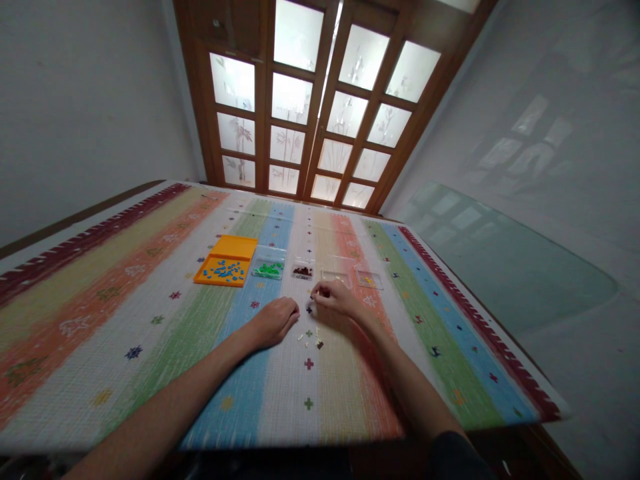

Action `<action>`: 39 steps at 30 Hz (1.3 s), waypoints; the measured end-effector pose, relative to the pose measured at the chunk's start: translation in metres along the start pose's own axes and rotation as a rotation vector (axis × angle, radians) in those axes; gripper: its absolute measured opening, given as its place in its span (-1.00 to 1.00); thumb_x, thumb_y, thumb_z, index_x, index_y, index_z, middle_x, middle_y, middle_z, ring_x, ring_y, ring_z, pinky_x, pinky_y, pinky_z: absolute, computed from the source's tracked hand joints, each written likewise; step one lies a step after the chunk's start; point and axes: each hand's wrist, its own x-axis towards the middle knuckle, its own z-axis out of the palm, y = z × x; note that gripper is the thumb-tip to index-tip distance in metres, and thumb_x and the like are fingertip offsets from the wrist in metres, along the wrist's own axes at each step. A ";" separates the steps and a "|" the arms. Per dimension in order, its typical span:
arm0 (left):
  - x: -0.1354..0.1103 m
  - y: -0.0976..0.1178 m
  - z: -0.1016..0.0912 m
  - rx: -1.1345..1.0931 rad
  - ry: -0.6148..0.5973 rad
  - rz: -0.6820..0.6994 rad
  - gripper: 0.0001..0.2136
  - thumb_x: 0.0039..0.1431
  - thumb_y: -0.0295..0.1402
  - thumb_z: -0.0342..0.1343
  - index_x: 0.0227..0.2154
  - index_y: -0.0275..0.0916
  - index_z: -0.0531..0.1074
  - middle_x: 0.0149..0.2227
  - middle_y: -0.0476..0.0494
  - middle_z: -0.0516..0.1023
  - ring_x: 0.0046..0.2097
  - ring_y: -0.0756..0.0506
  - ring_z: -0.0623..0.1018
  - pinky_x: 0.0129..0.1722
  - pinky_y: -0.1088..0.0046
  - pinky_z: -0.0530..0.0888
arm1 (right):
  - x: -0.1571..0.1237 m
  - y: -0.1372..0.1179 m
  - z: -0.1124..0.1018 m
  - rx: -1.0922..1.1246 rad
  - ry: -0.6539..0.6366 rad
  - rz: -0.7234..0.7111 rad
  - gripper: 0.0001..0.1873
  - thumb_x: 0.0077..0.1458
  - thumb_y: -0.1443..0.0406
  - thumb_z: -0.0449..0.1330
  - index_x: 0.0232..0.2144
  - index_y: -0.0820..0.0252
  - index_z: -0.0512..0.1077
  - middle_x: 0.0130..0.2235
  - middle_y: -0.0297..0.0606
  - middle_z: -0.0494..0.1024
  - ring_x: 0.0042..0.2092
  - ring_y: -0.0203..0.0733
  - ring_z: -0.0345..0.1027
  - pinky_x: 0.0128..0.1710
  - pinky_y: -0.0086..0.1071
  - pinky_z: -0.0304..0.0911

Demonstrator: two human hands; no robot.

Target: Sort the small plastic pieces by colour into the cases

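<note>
My left hand (276, 321) rests on the striped cloth with its fingers curled under in a loose fist. My right hand (336, 300) is just right of it, fingertips pinched together over something too small to name. Below the two hands lies a small scatter of tiny pieces (313, 337), white and dark. Beyond my hands stands a row of containers: an orange tray (227, 261) with blue pieces, a clear box with green pieces (269, 269), a clear box with dark red pieces (303, 271), and two more clear boxes (336, 276), (369, 279).
The table wears a cloth of coloured stripes (150, 293) with small cross motifs. A glass tabletop (495, 260) juts out on the right. Wooden doors with frosted panes (320, 100) stand behind the far edge. White walls lie on both sides.
</note>
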 end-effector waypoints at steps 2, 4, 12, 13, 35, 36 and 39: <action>0.000 0.000 0.000 -0.004 0.003 -0.003 -0.81 0.41 -0.34 -0.16 -0.26 -0.22 0.33 -0.29 -0.17 0.47 -0.23 -0.15 0.46 -0.15 0.28 0.42 | 0.019 -0.001 0.002 -0.046 0.146 0.025 -0.87 0.08 0.38 0.23 -0.37 0.25 0.61 -0.47 -0.31 0.57 -0.45 -0.31 0.34 -0.40 -0.48 0.13; -0.001 0.001 -0.001 -0.009 0.007 -0.013 -0.81 0.41 -0.34 -0.16 -0.27 -0.22 0.33 -0.30 -0.16 0.46 -0.24 -0.15 0.45 -0.16 0.28 0.42 | 0.034 -0.002 0.007 -0.082 0.294 0.099 -0.86 0.12 0.35 0.23 -0.36 0.25 0.61 -0.45 -0.27 0.60 -0.43 -0.27 0.38 -0.40 -0.47 0.14; -0.001 0.002 -0.001 -0.005 0.008 -0.016 -0.82 0.42 -0.35 -0.14 -0.27 -0.22 0.33 -0.30 -0.16 0.46 -0.24 -0.15 0.46 -0.16 0.29 0.43 | 0.046 -0.001 0.028 -0.058 0.413 0.208 -0.71 0.26 0.30 0.12 -0.25 0.22 0.66 -0.28 -0.12 0.70 -0.33 -0.17 0.50 -0.33 -0.42 0.22; -0.001 0.001 -0.001 -0.008 0.008 -0.014 -0.82 0.41 -0.35 -0.14 -0.27 -0.22 0.33 -0.30 -0.16 0.46 -0.23 -0.15 0.46 -0.15 0.28 0.43 | 0.043 0.000 0.027 -0.055 0.410 0.204 -0.71 0.25 0.30 0.12 -0.23 0.23 0.66 -0.30 -0.13 0.69 -0.35 -0.18 0.49 -0.34 -0.42 0.21; -0.001 0.000 -0.001 -0.031 0.018 -0.015 -0.87 0.37 -0.38 -0.08 -0.28 -0.22 0.34 -0.30 -0.15 0.47 -0.25 -0.14 0.46 -0.17 0.29 0.43 | -0.093 -0.011 0.028 0.175 -0.049 0.065 -0.83 -0.07 0.25 0.40 -0.42 0.25 0.59 -0.60 -0.47 0.35 -0.54 -0.40 0.16 -0.49 -0.50 0.03; -0.001 -0.001 -0.001 -0.031 0.020 -0.015 -0.87 0.38 -0.38 -0.08 -0.28 -0.22 0.34 -0.30 -0.15 0.47 -0.25 -0.14 0.46 -0.17 0.30 0.43 | -0.093 -0.012 0.028 0.166 -0.047 0.065 -0.85 -0.08 0.27 0.39 -0.42 0.25 0.59 -0.60 -0.47 0.35 -0.55 -0.40 0.16 -0.49 -0.50 0.04; -0.001 -0.002 0.000 -0.036 0.019 -0.013 -0.85 0.39 -0.38 -0.10 -0.27 -0.22 0.34 -0.30 -0.15 0.47 -0.25 -0.13 0.46 -0.17 0.30 0.43 | -0.093 -0.012 0.027 0.177 -0.058 0.085 -0.88 -0.09 0.32 0.35 -0.41 0.26 0.59 -0.60 -0.46 0.38 -0.55 -0.40 0.18 -0.49 -0.50 0.06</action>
